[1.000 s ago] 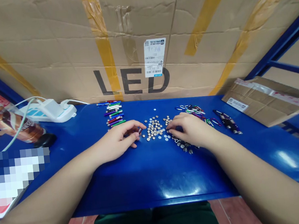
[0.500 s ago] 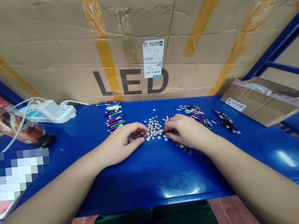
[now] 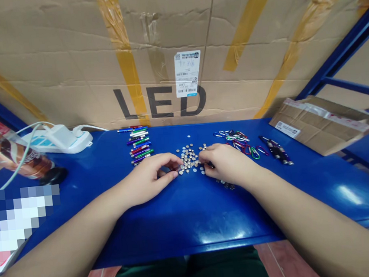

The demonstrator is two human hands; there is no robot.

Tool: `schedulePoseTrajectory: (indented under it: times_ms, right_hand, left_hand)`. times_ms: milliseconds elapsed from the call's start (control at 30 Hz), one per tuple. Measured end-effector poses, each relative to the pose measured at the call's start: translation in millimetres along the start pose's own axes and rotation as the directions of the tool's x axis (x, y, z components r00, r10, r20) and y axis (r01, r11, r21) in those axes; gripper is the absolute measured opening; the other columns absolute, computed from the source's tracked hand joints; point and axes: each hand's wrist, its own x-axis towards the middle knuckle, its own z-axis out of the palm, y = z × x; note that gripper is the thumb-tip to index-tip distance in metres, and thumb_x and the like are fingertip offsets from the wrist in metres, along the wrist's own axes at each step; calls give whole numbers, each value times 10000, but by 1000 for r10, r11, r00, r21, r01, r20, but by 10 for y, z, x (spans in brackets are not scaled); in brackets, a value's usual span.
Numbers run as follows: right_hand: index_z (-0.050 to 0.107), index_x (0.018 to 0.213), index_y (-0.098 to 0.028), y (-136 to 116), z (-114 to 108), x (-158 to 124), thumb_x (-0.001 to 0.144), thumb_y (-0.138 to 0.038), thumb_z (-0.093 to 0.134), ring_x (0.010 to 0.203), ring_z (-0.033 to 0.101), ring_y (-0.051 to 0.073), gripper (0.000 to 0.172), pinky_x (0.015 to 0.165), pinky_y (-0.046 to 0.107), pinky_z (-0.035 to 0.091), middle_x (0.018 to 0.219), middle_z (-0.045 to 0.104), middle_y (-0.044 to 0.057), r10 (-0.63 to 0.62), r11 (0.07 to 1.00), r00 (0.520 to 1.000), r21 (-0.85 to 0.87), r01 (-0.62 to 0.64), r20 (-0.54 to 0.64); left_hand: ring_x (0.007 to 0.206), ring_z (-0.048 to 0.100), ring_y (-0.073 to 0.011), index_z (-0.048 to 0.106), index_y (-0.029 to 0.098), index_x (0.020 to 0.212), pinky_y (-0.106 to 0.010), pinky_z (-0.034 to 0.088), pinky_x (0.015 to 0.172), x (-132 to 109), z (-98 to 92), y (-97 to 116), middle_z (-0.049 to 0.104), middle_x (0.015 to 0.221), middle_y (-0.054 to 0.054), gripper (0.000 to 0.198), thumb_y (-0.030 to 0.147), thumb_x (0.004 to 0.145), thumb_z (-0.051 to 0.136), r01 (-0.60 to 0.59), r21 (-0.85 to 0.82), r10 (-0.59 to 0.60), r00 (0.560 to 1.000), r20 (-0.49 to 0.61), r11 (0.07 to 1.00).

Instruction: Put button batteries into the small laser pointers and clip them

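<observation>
Cardboard carton (image 3: pixel 161 36) printed LED | white power strip (image 3: pixel 57 142) | drink bottle (image 3: pixel 13 157) | cardboard parcel (image 3: pixel 314 126)

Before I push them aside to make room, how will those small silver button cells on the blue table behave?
Flat and thin, the button cells will probably slide rather than tip. The glossy blue table looks slick, so they would likely scatter.

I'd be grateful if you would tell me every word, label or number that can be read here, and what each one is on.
"LED": large dark letters on the cardboard box.
White barcode label on the same box: too small to read.
Label on the flat cardboard parcel: too small to read.
Lettering on the bottle at the left: too blurred to read.
</observation>
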Motion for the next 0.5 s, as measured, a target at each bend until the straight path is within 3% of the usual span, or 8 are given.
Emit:
schedulePoseTrajectory:
  times_ms: [100,233,367,500]
  right_hand:
    - [752,967,-183,42,17,-27,854,-107,614,827,652,204,194,747,294,474,957,681,87,-8,997,997,81,14,-75]
    - [765,946,-176,88,36,-58,864,-95,582,812,653,179,216,765,298,508,952,684,81,-42,920,977,373,120,-209]
    - [715,871,-182,49,60,-53,840,-175,651,734,674,162,71,697,291,546,860,718,45,21,642,980,754,138,-197]
    - [685,848,-179,-35,102,-26,776,-205,733,727,708,164,90,712,297,576,787,735,27,49,349,989,930,112,-137]
  left_hand:
    - [1034,698,-213,685,224,1150,-312,614,819,-4,-1,-5,727,1166,-62,213,300,973,594,-7,1,7,1000,0,1000]
    - [1042,696,-223,685,226,1162,-324,613,821,-3,-1,-12,725,1180,-67,224,311,976,595,-13,-2,13,1000,3,1000]
    - [1042,695,-226,689,223,1169,-321,606,811,2,9,-15,727,1173,-69,230,311,976,600,-16,-1,16,1000,16,1000]
    - [1032,698,-221,691,235,1172,-308,593,796,12,33,-1,733,1159,-55,224,293,975,603,-21,-15,21,999,25,1000]
